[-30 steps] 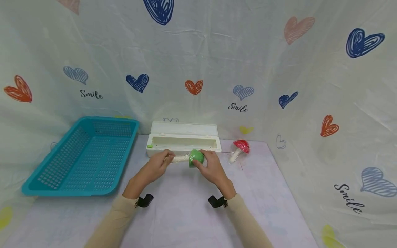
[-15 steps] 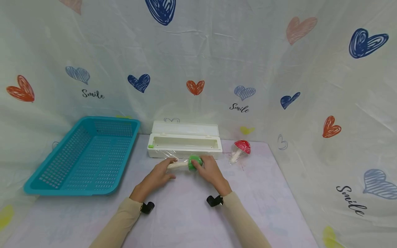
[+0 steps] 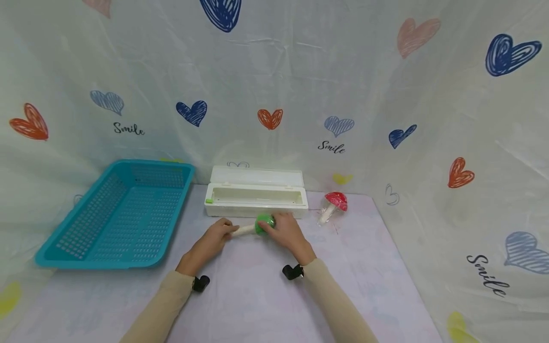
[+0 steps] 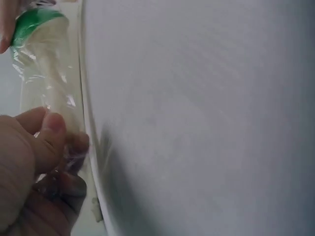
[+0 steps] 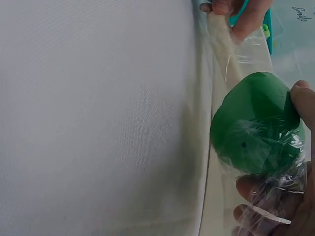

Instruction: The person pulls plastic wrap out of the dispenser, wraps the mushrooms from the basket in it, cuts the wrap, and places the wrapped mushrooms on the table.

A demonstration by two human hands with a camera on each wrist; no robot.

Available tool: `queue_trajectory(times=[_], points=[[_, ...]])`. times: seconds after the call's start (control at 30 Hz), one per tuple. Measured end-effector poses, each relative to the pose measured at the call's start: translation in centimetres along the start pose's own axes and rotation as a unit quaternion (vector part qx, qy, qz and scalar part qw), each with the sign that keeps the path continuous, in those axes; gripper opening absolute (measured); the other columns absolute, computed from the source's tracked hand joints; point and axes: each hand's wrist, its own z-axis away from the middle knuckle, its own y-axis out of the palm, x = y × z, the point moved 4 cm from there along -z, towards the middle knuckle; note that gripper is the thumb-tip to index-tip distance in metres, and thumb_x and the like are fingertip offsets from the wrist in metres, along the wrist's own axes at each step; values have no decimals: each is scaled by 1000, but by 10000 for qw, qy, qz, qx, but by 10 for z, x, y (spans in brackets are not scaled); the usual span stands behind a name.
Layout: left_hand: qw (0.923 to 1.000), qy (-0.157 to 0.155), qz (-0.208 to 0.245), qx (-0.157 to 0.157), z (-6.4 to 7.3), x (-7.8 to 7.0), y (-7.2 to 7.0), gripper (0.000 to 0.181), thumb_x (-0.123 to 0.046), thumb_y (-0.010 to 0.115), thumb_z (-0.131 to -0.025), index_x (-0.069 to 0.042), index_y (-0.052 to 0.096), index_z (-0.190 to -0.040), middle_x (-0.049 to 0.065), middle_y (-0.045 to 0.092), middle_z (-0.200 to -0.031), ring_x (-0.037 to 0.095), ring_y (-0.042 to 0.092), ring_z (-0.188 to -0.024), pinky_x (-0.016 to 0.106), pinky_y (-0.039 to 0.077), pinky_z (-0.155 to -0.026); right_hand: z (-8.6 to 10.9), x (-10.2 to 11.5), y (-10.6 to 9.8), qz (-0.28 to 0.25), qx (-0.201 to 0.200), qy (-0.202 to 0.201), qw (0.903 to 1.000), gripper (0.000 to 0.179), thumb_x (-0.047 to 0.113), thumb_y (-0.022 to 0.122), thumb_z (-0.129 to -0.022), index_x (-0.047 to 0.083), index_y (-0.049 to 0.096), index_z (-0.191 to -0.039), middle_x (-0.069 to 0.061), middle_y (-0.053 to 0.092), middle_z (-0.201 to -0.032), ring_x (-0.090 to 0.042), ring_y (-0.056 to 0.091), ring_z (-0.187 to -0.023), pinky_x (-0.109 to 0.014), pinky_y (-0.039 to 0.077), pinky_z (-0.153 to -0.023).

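A toy-like mushroom with a green cap (image 3: pixel 262 223) and a pale stem (image 3: pixel 244 230) lies sideways between my hands, just in front of the white box. Clear plastic film (image 4: pixel 69 101) wraps its stem and bunches loosely around the cap (image 5: pixel 253 118) in the right wrist view. My left hand (image 3: pixel 213 237) pinches the stem's end, thumb against fingers. My right hand (image 3: pixel 288 233) grips the cap from the right, its thumb on one side and fingers on the other. Part of the cap is hidden behind that hand in the head view.
The long white box (image 3: pixel 257 210) stands behind the hands, its lid (image 3: pixel 257 176) raised. A film-wrapped mushroom with a red cap (image 3: pixel 336 200) lies to the right of the box. At left sits a turquoise perforated basket (image 3: pixel 96 263). A heart-printed curtain (image 3: pixel 274 71) hangs behind the table.
Both hands have brought the green mushroom slightly down, away from the box front. Half a second ago the left fingers were spread and film showed by the box; now they pinch the stem end.
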Motion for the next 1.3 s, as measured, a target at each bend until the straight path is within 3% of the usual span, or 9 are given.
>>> queue_trajectory(times=[0.2,0.47,0.6,0.7,0.8,0.9,1.1,1.3], points=[[9961,-868,-42,126,-13,8,-1,27,4,75,-87,-3,77,-113,12,75,-109,29,69,-103,46,57,-88,-3,3,4,110,265,143,9995,63,62,64,-94,1,69,-107,-9,68,-97,-21,59,-87,-36,51,-73],[9959,-818,-391,56,-13,3,-9,26,0,76,-89,-2,76,-115,15,71,-115,36,66,-111,50,55,-94,-1,10,-4,444,386,71,9982,63,59,66,-94,1,68,-117,-12,70,-104,-23,62,-91,-35,52,-73],[9942,-984,-179,-386,-9,7,-15,21,-11,75,-94,-3,75,-113,17,70,-117,37,65,-112,51,54,-93,-3,16,-14,585,379,-12,9976,68,56,71,-91,3,63,-131,-17,71,-119,-32,65,-103,-41,56,-81],[9853,-1264,206,-1132,-7,15,-25,15,-16,75,-95,-5,74,-104,16,70,-110,33,65,-104,48,54,-87,-8,23,-22,659,377,-92,9971,68,54,72,-91,3,62,-135,-19,69,-127,-37,65,-110,-47,56,-89],[9680,-1509,590,-1915,-5,23,-35,18,-19,77,-94,-3,70,-99,18,65,-100,32,60,-94,45,49,-81,-19,33,-29,701,368,-248,9965,63,51,70,-94,3,64,-133,-18,70,-124,-40,66,-110,-50,55,-92],[9522,-1723,876,-2366,-6,32,-40,35,-22,80,-91,1,63,-111,21,59,-105,34,55,-97,45,45,-81,-32,46,-34,669,412,-426,9960,58,49,68,-96,3,66,-132,-17,70,-124,-38,66,-111,-48,56,-94],[9403,-1952,1413,-2404,-14,47,-35,79,-25,82,-90,2,38,-149,29,42,-139,41,48,-118,55,43,-99,-61,72,-35,113,645,-822,9945,48,40,65,-101,3,66,-132,-16,70,-127,-31,66,-118,-43,54,-100],[9337,-2133,1859,-2192,-21,66,-26,89,-26,80,-91,4,27,-156,33,37,-147,46,45,-127,60,40,-107,-85,92,-24,-587,969,-987,9886,40,30,61,-105,3,64,-134,-17,68,-131,-31,64,-123,-40,52,-104]])
